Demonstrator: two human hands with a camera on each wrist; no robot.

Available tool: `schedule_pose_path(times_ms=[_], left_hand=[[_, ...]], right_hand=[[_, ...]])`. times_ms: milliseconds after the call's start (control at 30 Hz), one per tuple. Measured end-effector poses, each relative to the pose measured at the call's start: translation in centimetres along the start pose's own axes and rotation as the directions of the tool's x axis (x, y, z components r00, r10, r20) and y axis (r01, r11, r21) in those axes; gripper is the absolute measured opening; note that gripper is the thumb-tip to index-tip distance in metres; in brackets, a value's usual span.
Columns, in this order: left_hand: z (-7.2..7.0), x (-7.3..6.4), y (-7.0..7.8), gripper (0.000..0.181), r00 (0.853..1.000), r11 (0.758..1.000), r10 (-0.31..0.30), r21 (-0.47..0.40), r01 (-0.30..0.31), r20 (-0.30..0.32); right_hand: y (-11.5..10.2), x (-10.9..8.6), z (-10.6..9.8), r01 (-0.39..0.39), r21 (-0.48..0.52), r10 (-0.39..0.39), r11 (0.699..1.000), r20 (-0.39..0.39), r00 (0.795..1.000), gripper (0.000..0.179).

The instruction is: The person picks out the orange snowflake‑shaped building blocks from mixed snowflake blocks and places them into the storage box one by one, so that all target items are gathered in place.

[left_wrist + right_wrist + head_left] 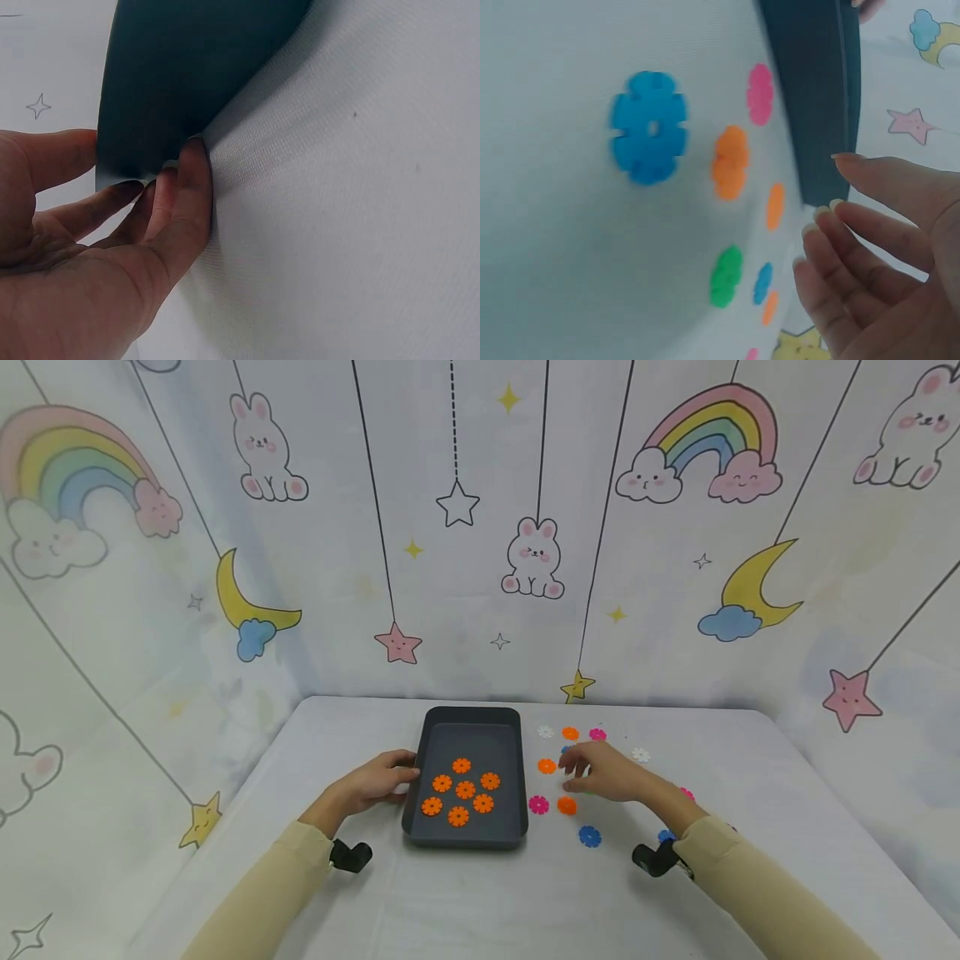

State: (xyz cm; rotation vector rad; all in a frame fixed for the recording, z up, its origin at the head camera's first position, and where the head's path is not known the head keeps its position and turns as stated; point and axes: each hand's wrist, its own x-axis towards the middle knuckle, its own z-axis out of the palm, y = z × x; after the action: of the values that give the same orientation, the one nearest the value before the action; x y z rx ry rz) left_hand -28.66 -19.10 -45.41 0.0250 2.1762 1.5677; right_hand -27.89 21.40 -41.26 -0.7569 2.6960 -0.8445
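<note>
A dark grey baking tray [468, 715] lies on the white table with several orange flower-shaped plastic discs [465, 790] inside. My left hand [381, 777] holds the tray by its left side, thumb at the rim; in the left wrist view its fingers [196, 176] reach the tray's lower edge. Over the loose discs to the tray's right hovers my right hand [606, 770], fingers loosely bent, with nothing between thumb and fingertips. Nearest to it are an orange disc [547, 766] and a blue disc [566, 749] partly hidden by the fingers. A green disc [726, 276] shows in the right wrist view.
More discs are scattered right of the tray: a pink disc [538, 805], overlapping orange discs [567, 806], a blue disc [590, 836] and a white disc [641, 755]. Some lie partly under the right forearm. A patterned curtain [465, 568] stands behind the table.
</note>
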Motion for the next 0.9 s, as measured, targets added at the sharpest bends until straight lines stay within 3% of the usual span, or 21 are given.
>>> schedule_pose_path(times_ms=[233,900], left_hand=[[0.0,0.0,-0.1,0.055,1.0,1.0,0.009,-0.005,-0.009,0.008],[0.1,0.0,-0.1,0.055,1.0,1.0,0.004,0.0,-0.004,0.002]], right_hand=[[2.1,-1.4,1.5,-0.013,0.024,0.013,1.0,-0.008,1.0,0.029],[2.7,-1.9,3.5,-0.048,0.027,0.049,0.998,-0.023,0.999,0.027]])
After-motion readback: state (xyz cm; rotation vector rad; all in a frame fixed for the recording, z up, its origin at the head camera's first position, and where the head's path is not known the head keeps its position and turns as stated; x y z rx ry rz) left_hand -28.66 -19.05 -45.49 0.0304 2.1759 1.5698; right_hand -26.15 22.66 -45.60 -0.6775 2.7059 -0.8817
